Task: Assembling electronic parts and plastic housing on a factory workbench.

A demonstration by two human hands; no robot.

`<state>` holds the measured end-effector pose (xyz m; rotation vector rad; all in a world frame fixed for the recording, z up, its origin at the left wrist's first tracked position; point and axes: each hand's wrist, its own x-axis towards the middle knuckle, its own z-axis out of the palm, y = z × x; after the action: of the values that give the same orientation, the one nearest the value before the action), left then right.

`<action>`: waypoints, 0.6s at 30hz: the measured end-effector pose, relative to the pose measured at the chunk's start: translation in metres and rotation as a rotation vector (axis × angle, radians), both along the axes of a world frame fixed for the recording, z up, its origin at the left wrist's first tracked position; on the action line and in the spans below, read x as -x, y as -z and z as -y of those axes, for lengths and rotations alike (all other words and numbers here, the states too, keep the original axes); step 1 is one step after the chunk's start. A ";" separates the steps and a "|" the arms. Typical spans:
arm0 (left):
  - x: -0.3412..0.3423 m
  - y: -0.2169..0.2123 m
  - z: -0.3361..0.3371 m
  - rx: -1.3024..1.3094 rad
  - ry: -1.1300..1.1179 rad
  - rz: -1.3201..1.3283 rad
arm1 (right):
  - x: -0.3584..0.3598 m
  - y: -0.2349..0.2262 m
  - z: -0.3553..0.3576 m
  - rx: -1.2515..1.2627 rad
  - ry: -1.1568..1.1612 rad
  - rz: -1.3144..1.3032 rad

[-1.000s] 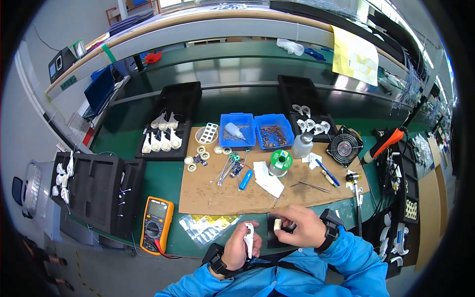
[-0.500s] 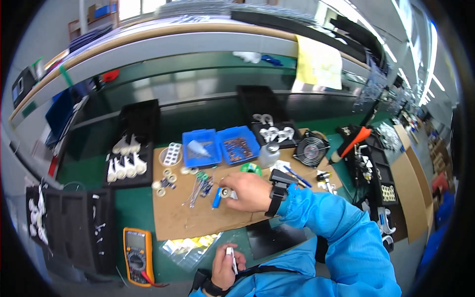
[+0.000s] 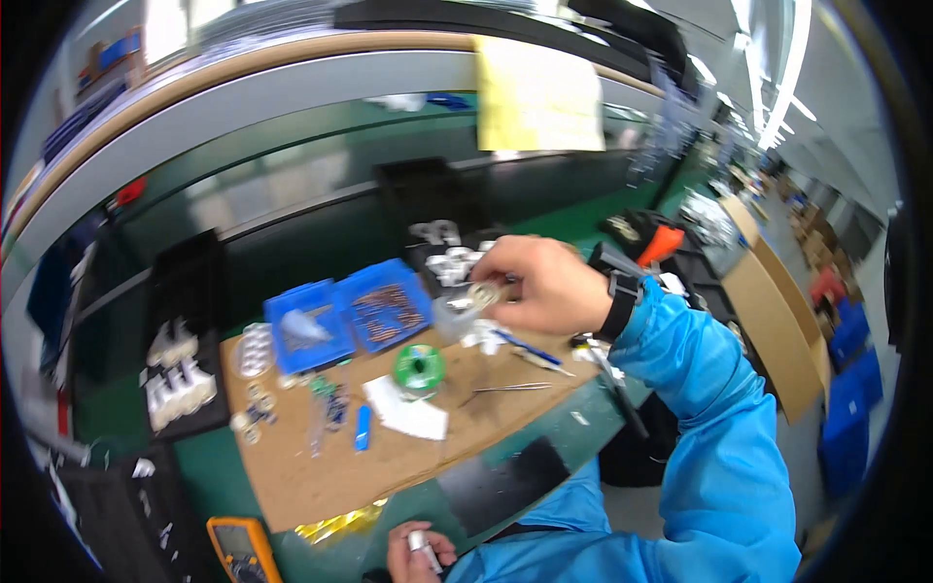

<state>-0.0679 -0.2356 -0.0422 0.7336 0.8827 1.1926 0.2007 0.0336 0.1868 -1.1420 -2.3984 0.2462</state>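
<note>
My right hand (image 3: pixel 549 285) is raised over the far right of the brown cardboard mat (image 3: pixel 292 483). Its fingers are closed on a small cream ring-shaped part (image 3: pixel 483 294), blurred by motion. Just under it, a translucent bottle (image 3: pixel 453 319) is partly hidden. Low in the picture, at the bench's near edge, my left hand (image 3: pixel 400 556) is closed round a small white piece (image 3: pixel 422 546). A green spool (image 3: pixel 420 369), white paper (image 3: pixel 408 410), a small blue block (image 3: pixel 362 428) and tweezers (image 3: pixel 513 388) lie on the mat between the hands.
Two blue bins (image 3: pixel 321 352) stand at the mat's far side, one with copper-coloured bits. Black trays (image 3: pixel 185 291) with white parts are at left and back. A multimeter (image 3: pixel 241 549) lies near left. An orange-handled tool (image 3: pixel 663 245) and an open carton (image 3: pixel 777 335) are at right.
My right hand has moved away and to the right with the ring-shaped part, uncovering the spool, paper and blue block. My left hand stays low with the white piece. The view has turned right.
</note>
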 end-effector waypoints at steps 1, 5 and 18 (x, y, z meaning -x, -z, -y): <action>-0.001 -0.003 0.005 0.082 -0.040 -0.023 | -0.007 -0.014 0.018 0.012 -0.075 -0.025; -0.005 -0.001 0.001 -0.026 -0.094 -0.064 | -0.071 -0.085 0.098 -0.144 0.013 -0.205; -0.022 0.009 -0.001 -0.002 -0.084 -0.500 | -0.397 -0.031 0.171 -0.368 0.968 -0.464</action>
<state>-0.0462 -0.2344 -0.0511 1.0276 1.3351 1.0981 0.5975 -0.1375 0.2182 -1.6685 -1.2323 -0.2237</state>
